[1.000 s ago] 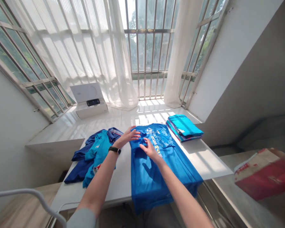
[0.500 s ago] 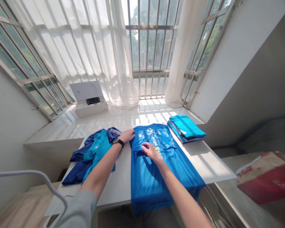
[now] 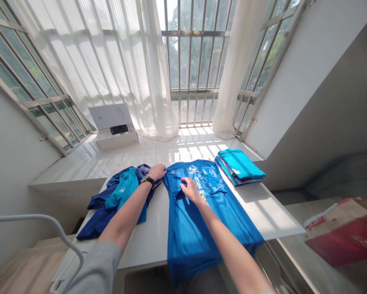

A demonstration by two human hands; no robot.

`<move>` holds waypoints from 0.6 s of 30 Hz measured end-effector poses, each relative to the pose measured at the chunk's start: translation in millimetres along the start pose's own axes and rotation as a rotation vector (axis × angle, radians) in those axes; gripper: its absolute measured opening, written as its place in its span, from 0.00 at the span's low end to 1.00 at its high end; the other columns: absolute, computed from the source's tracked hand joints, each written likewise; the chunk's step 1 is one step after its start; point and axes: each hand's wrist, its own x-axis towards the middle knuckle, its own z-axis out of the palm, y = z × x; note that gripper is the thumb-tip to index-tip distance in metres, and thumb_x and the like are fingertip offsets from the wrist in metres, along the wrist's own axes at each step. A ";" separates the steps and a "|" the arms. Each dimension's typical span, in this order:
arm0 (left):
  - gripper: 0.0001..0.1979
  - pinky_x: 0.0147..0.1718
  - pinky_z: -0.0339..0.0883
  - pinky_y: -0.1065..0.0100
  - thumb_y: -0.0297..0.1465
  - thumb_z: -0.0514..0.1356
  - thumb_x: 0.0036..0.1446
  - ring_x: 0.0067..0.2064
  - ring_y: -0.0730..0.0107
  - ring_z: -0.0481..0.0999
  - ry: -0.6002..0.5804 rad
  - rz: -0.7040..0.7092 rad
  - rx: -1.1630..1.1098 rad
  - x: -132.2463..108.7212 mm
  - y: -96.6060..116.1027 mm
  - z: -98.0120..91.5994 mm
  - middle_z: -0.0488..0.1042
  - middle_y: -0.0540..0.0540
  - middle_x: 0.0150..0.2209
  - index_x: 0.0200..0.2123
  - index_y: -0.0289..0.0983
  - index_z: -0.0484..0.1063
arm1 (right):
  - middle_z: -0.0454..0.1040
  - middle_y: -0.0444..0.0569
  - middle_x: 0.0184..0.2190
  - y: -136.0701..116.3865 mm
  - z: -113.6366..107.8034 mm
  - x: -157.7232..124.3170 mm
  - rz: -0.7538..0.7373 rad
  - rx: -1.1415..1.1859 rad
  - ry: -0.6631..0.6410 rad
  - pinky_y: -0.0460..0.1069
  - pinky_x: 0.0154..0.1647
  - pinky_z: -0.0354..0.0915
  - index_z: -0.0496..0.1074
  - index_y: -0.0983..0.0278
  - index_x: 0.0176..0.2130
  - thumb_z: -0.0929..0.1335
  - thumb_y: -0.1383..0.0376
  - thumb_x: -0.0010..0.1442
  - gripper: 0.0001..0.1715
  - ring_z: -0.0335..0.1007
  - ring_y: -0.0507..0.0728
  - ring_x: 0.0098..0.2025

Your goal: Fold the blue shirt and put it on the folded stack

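A blue T-shirt with white and yellow print lies spread on the white table, its lower end hanging over the front edge. My left hand, with a watch on the wrist, pinches the shirt's upper left edge and draws it out to a point. My right hand is closed on the shirt's fabric a little inward from there, and folds run between the two hands. The fingertips of the right hand are partly hidden.
Unfolded navy and teal shirts lie in a heap at the left. A folded stack of shirts sits at the back right. An open white box stands on the sill. At the right is a red paper bag, at the left a white curved tube.
My left hand has moved left, and the shirt's upper left edge has stretched out with it. My right hand has shifted slightly left and up.
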 end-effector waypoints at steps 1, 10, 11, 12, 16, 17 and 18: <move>0.11 0.45 0.69 0.64 0.31 0.57 0.65 0.49 0.54 0.78 0.031 -0.009 0.000 -3.6 1.8 1.0 0.79 0.37 0.47 0.43 0.37 0.80 | 0.78 0.58 0.51 -0.1 0.4 -1.9 -0.005 -0.015 0.004 0.60 0.62 0.67 0.77 0.63 0.49 0.68 0.68 0.57 0.20 0.74 0.64 0.56; 0.16 0.59 0.64 0.59 0.33 0.56 0.68 0.59 0.53 0.71 0.215 0.116 -0.108 -47.1 63.9 32.2 0.72 0.36 0.58 0.56 0.37 0.73 | 0.70 0.56 0.62 8.6 -27.0 -61.8 -0.067 -0.155 0.057 0.66 0.64 0.63 0.76 0.57 0.52 0.70 0.63 0.59 0.20 0.65 0.70 0.64; 0.17 0.59 0.64 0.59 0.34 0.58 0.67 0.60 0.52 0.70 0.204 0.145 -0.119 -51.0 72.6 39.1 0.72 0.36 0.59 0.56 0.37 0.73 | 0.71 0.56 0.61 10.3 -33.4 -65.1 -0.071 -0.171 0.059 0.65 0.65 0.63 0.77 0.57 0.51 0.70 0.64 0.59 0.19 0.66 0.69 0.64; 0.18 0.60 0.63 0.58 0.36 0.58 0.67 0.61 0.52 0.70 0.195 0.165 -0.127 -54.5 80.3 45.8 0.71 0.36 0.60 0.57 0.38 0.73 | 0.72 0.57 0.61 12.4 -40.6 -66.9 -0.074 -0.188 0.062 0.63 0.65 0.63 0.77 0.58 0.50 0.70 0.64 0.59 0.18 0.66 0.69 0.64; 0.25 0.65 0.54 0.46 0.41 0.57 0.68 0.67 0.39 0.61 0.200 0.158 -0.140 -65.4 97.0 64.4 0.64 0.31 0.66 0.63 0.35 0.68 | 0.74 0.58 0.58 24.0 -76.4 -63.3 -0.067 -0.258 0.111 0.62 0.66 0.60 0.79 0.61 0.45 0.68 0.65 0.61 0.14 0.66 0.68 0.63; 0.26 0.66 0.52 0.43 0.41 0.56 0.68 0.68 0.36 0.58 0.204 0.148 -0.143 -67.1 98.0 65.9 0.62 0.30 0.67 0.64 0.35 0.67 | 0.74 0.58 0.57 27.4 -85.8 -61.9 -0.062 -0.271 0.126 0.62 0.66 0.60 0.80 0.61 0.43 0.68 0.65 0.61 0.12 0.66 0.68 0.62; 0.26 0.66 0.51 0.41 0.41 0.57 0.68 0.69 0.34 0.57 0.206 0.139 -0.147 -68.0 98.3 66.2 0.62 0.30 0.68 0.64 0.35 0.67 | 0.75 0.57 0.56 30.8 -94.7 -61.2 -0.057 -0.283 0.141 0.63 0.65 0.61 0.80 0.60 0.41 0.68 0.64 0.60 0.11 0.67 0.68 0.61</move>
